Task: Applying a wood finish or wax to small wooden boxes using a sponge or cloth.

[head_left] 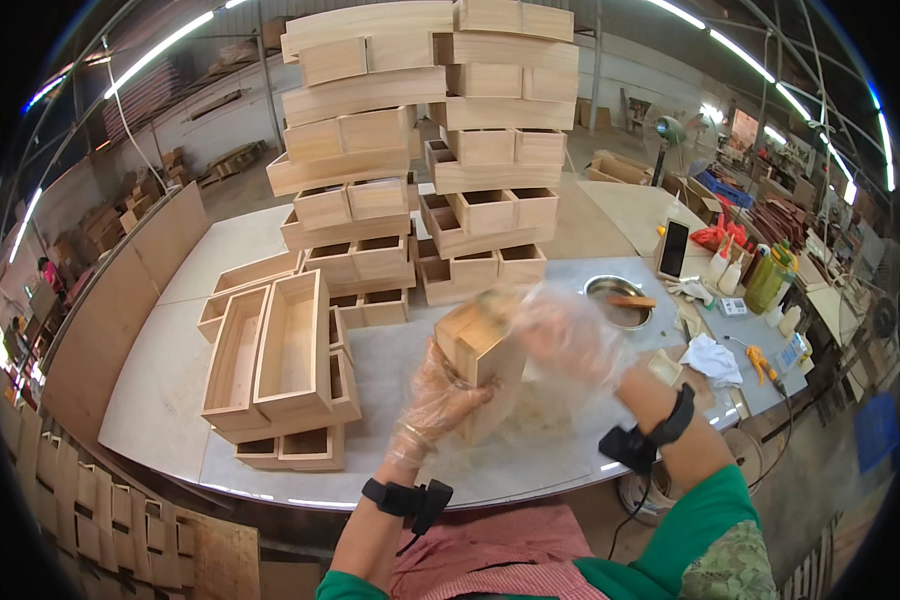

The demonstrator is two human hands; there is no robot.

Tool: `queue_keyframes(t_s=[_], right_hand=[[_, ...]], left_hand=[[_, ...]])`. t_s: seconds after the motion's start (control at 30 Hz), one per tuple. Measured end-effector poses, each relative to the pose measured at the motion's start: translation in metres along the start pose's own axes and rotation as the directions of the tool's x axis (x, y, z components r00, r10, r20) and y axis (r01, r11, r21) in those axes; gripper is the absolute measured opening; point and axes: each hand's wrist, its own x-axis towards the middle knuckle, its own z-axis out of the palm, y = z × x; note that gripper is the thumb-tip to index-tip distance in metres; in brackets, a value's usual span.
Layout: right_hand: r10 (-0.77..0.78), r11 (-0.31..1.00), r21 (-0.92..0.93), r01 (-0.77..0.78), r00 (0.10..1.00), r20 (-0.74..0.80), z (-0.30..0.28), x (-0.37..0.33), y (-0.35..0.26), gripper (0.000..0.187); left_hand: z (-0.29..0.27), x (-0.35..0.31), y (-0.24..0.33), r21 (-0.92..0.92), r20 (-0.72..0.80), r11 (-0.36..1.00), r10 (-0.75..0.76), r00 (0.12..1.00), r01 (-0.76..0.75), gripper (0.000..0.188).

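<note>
My left hand (442, 398), in a thin clear plastic glove, grips a small wooden box (466, 335) from its near left side. The box is tilted above the table, with part of its top face looking darker and yellower than its side. At its far right edge is my right hand (570, 345), also gloved in clear plastic. Motion smears its fingers, so whether they hold anything is hidden. Beside the left hand stands a pile of open, long, pale wooden boxes (292, 345).
Tall stacks of two-compartment wooden boxes (490, 160) rise at the table's back. To the right are a steel bowl (618, 302) with a brush-like wooden piece, a phone (673, 248), a white cloth (711, 360), a yellow-handled tool (762, 364) and several bottles (767, 280). The pale tabletop (170, 400) curves in front.
</note>
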Motion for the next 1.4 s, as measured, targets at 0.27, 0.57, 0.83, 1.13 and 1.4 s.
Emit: queue_keyframes(t_s=[0.27,0.57,0.83,1.13,1.4], right_hand=[[0.031,0.975,-0.222,-0.022,0.999,0.035,-0.031,-0.008,0.017,0.037],[0.171,0.956,-0.291,-0.037,0.876,0.45,-0.013,0.087,0.02,0.035],[0.324,0.941,-0.018,-0.338,0.885,0.335,-0.05,0.024,-0.008,0.03],[0.079,0.959,-0.281,0.028,0.928,0.364,-0.033,0.064,0.003,0.035],[0.32,0.946,-0.155,-0.283,0.888,0.331,-0.048,-0.083,-0.006,0.04]], left_hand=[[-0.002,0.001,-0.01,0.026,-0.027,0.998,0.057,0.998,-0.056,0.079],[0.0,0.0,-0.016,-0.041,-0.011,0.996,0.078,0.997,-0.078,0.083],[-0.001,-0.002,-0.01,-0.077,-0.009,0.996,0.04,0.999,-0.041,0.083],[-0.002,-0.001,-0.008,0.009,-0.003,1.0,0.023,1.0,-0.023,0.08],[-0.001,0.002,-0.009,-0.024,-0.022,0.995,0.095,0.995,-0.095,0.083]])
